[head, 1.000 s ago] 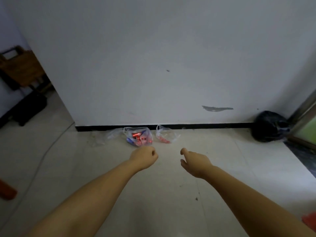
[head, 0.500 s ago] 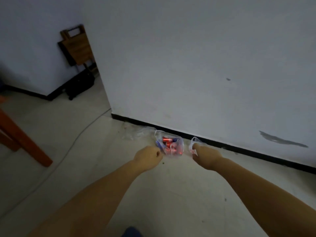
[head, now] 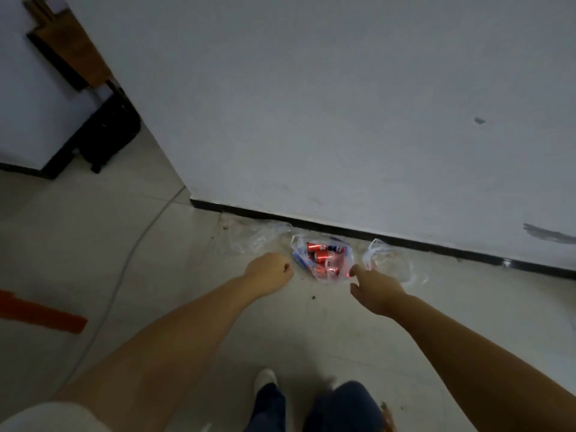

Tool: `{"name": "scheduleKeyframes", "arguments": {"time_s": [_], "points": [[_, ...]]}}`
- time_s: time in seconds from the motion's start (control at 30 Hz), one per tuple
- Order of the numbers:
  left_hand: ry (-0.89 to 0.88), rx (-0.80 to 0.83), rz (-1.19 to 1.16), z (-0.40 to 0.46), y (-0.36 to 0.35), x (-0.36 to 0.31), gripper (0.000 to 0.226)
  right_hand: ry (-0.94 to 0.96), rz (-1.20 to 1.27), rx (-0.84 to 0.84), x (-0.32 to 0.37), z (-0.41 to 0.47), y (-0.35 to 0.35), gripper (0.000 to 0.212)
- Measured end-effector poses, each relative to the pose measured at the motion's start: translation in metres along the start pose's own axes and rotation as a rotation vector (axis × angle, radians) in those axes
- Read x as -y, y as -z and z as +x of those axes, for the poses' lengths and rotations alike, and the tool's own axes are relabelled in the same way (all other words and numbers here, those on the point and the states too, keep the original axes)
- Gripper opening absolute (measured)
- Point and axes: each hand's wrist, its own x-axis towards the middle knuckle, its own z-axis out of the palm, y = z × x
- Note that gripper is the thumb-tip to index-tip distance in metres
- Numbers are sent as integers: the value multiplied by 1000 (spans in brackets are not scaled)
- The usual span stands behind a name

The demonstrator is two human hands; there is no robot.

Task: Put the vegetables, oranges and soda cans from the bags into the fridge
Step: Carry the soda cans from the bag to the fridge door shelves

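Clear bag of red soda cans on floor at wall base, frame centre, left hand fisted, holding nothing, just left of it, right hand loosely open, thumb by bag edge, emptier bag right, crumpled bag left.

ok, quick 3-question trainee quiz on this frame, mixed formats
1. True or false: the left hand grips a soda can.
2. The bag of soda cans lies: A) on a table B) on the floor against the wall's black baseboard C) in a fridge.
3. Fill in: to the right of that bag lies another clear plastic ___.

Key:
1. False. Its fingers are curled but hold nothing.
2. B.
3. Bag. The right hand reaches between the two bags, thumb out; whether it touches either cannot be told.
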Motion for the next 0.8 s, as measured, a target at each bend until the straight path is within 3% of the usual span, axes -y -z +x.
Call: {"name": "scheduleKeyframes", "arguments": {"time_s": [0.2,0.37,0.5,0.6,0.7,0.8], "points": [[-18,113,-61,132,-62,-15,33,-41,89,55,-60,120,-25,38],[-31,199,-6,262,-172,29,25,-58,130,69,-109,249,-108,33],[-214,201,154,360,-264,82,24,76,83,51,-136,359,-204,31],[-364,128,333,445,-325,124,40,155,-1,-69,-162,446,-259,36],[-537,53,577,524,-373,153,61,273,-206,-101,-192,511,-303,52],[-759,95,882,580,-408,174,73,441,-448,-100,-229,545,-347,71]]}}
